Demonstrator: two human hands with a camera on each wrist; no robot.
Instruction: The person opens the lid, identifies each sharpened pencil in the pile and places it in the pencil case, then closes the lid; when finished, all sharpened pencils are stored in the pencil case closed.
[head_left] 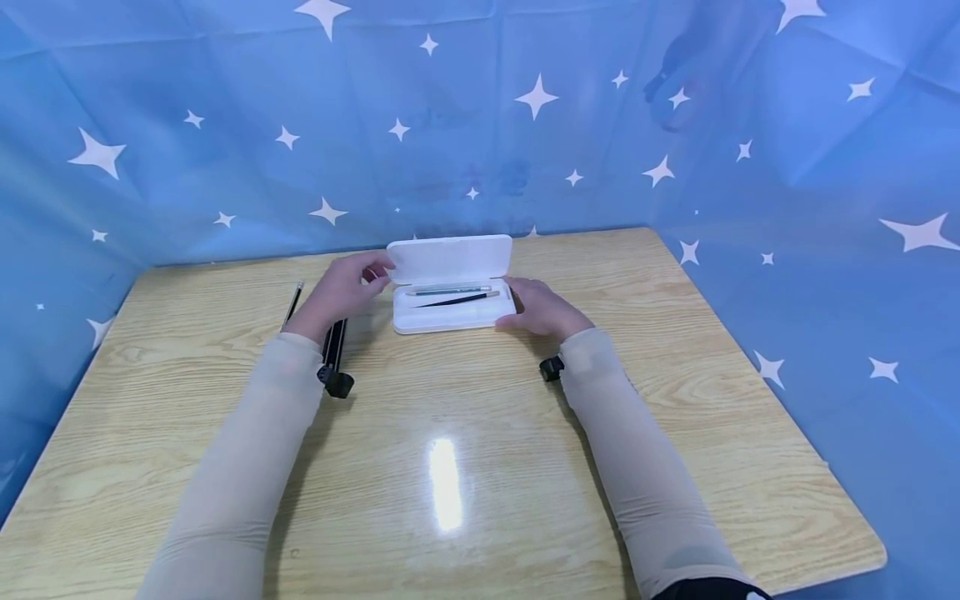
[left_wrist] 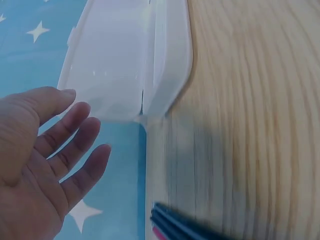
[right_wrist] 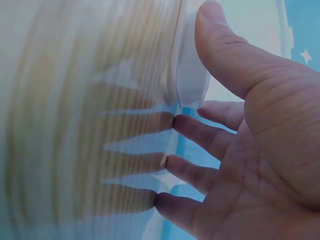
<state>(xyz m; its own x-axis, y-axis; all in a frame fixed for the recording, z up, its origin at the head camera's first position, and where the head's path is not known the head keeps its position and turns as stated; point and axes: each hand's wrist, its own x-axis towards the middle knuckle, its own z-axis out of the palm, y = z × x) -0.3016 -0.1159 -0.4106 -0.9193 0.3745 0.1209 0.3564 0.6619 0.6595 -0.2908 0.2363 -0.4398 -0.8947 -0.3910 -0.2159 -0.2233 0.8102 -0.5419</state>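
Note:
A white pencil case [head_left: 454, 322] lies at the back of the table with its lid [head_left: 450, 260] raised. Inside are a bluish pencil [head_left: 447, 291] and a dark pencil [head_left: 457, 299]. My left hand [head_left: 348, 287] is at the lid's left edge, fingers loosely bent; in the left wrist view its thumb [left_wrist: 55, 102] overlaps the lid's edge. Around the case's right end, my right hand [head_left: 542, 308] holds it. The right wrist view has that thumb [right_wrist: 220, 42] against the front wall and the fingers spread past the end, tips near the tabletop.
Dark slim sticks [left_wrist: 180, 225], pencil-like, lie left of the case; one dark stick [head_left: 293, 304] shows beyond my left wrist. Black wrist cameras hang under both forearms. A blue star-patterned cloth [head_left: 465, 125] stands behind the wooden table [head_left: 360, 500].

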